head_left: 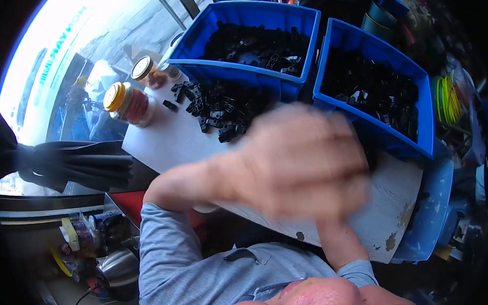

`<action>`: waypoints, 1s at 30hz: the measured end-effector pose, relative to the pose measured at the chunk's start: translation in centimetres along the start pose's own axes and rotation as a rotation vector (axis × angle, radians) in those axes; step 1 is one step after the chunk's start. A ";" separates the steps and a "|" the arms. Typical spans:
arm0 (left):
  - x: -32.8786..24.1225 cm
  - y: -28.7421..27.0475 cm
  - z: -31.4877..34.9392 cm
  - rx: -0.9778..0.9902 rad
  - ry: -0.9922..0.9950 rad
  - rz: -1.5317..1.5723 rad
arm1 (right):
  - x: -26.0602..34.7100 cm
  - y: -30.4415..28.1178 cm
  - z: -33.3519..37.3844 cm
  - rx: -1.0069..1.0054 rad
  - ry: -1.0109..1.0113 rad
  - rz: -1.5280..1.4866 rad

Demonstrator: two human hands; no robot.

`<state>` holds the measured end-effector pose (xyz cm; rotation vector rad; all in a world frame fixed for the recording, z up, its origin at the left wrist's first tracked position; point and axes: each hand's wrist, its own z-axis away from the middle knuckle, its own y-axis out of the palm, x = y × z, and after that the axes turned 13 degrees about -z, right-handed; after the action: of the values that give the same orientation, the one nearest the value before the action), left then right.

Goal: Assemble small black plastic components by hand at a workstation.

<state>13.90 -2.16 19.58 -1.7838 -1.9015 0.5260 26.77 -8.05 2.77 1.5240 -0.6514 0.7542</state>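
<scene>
A blurred left hand (303,160), its grip impossible to tell, hangs raised just this side of loose small black plastic parts (221,111) heaped on a white worktable (164,141).

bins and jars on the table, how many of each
blue bins filled with small black parts: 2
jars with yellow or gold lids: 2
loose pile of black parts on the white table: 1
total: 5
A blurred hand hides part of the table, so more may lie beneath.
</scene>
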 end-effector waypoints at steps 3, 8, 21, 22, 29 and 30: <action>10.1 -0.5 3.6 0.188 -0.320 -0.477 | -0.5 0.2 -0.7 -0.033 0.180 -0.148; 23.8 -0.5 10.1 0.708 -0.971 -0.743 | -0.7 0.1 -0.7 -0.011 0.197 -0.192; 32.5 1.9 15.1 1.152 -1.286 -0.413 | -0.5 0.1 -0.8 0.000 0.182 -0.212; 32.1 2.1 14.9 1.148 -1.226 -0.278 | -0.4 -0.2 -0.8 -0.003 0.180 -0.195; 29.3 4.5 13.4 1.172 -1.110 -0.206 | -0.5 -1.0 -0.8 -0.009 0.163 -0.178; 29.8 3.4 14.9 1.131 -1.087 -0.238 | -0.7 -0.4 -0.8 0.015 0.162 -0.181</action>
<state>6.90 28.48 7.93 -0.4744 -1.6263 2.2042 26.63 -7.27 2.00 1.4950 -0.3826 0.7361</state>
